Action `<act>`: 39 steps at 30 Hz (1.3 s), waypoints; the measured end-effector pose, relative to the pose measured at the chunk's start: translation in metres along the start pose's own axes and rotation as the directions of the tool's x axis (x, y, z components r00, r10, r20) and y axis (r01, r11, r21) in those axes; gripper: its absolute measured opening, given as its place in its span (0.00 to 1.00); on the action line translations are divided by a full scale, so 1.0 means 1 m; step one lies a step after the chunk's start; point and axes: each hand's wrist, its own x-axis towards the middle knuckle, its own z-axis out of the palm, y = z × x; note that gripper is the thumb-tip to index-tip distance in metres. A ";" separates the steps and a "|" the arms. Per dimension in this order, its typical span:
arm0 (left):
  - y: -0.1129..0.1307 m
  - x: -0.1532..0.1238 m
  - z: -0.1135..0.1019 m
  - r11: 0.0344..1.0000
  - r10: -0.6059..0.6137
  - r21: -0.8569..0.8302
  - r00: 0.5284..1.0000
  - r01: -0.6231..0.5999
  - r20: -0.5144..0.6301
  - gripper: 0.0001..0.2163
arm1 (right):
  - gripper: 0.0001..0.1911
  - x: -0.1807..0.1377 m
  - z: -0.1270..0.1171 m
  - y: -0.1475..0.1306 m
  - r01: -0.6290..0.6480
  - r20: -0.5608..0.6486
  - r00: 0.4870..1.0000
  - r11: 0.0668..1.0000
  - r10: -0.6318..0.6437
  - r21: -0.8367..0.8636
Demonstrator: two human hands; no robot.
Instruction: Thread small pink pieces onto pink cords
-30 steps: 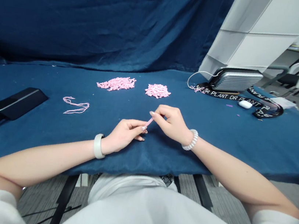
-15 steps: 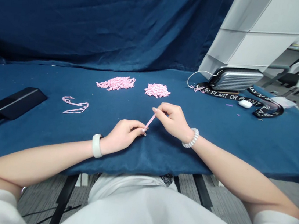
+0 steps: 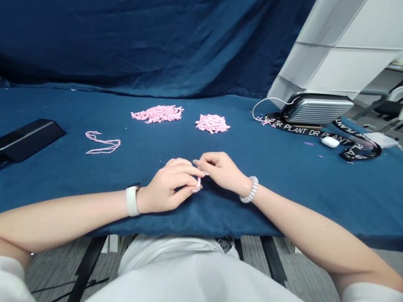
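Observation:
My left hand (image 3: 170, 184) and my right hand (image 3: 221, 170) meet at their fingertips just above the blue cloth, near the table's front edge. Both pinch a short pink string piece (image 3: 198, 184), of which only a small bit shows between the fingers. Farther back lie two piles of small pink pieces, one on the left (image 3: 158, 113) and one on the right (image 3: 212, 123). A loose length of pink string (image 3: 101, 142) lies to the left of my hands.
A black phone (image 3: 25, 138) with cables lies at the left. At the back right are a silver case (image 3: 316, 108), a black lettered strap (image 3: 323, 135), a white earbud case (image 3: 330, 141) and a white cabinet (image 3: 348, 41). Chairs stand beyond the table's right end.
My hands have drawn together. The pink piece, stretched out between them before, is now folded up and mostly hidden in the fingertips. My right hand came down and nearer.

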 end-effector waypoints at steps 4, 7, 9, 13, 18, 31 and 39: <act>-0.005 0.000 0.002 0.997 -0.034 -0.074 0.999 0.033 -0.010 0.04 | 0.20 0.002 0.002 0.002 -0.026 0.083 0.996 0.999 0.023 0.032; -0.005 0.000 0.003 0.990 -0.067 -0.124 0.997 0.062 -0.039 0.05 | 0.18 0.003 0.003 0.003 -0.029 0.099 0.995 0.999 0.025 0.035; -0.004 0.001 0.003 0.982 -0.122 -0.151 0.991 0.113 -0.055 0.05 | 0.16 0.003 0.004 0.004 -0.036 0.090 0.995 0.998 0.031 0.054; -0.001 0.002 0.003 0.950 -0.283 -0.158 0.957 0.270 -0.067 0.05 | 0.16 0.004 0.005 0.006 -0.075 0.047 0.996 0.990 0.070 0.120; 0.001 0.004 0.002 0.900 -0.423 -0.182 0.893 0.396 -0.151 0.04 | 0.17 0.005 0.006 0.008 -0.108 -0.026 0.993 0.972 0.116 0.208; -0.014 0.013 0.009 0.271 -0.789 -0.727 0.578 0.632 0.208 0.08 | 0.16 0.003 0.008 0.009 0.056 -0.252 0.968 0.988 -0.018 0.145; -0.016 0.011 0.008 0.051 -0.766 -0.794 0.534 0.606 0.359 0.08 | 0.13 0.003 0.005 0.009 0.179 -0.285 0.944 0.984 -0.167 0.017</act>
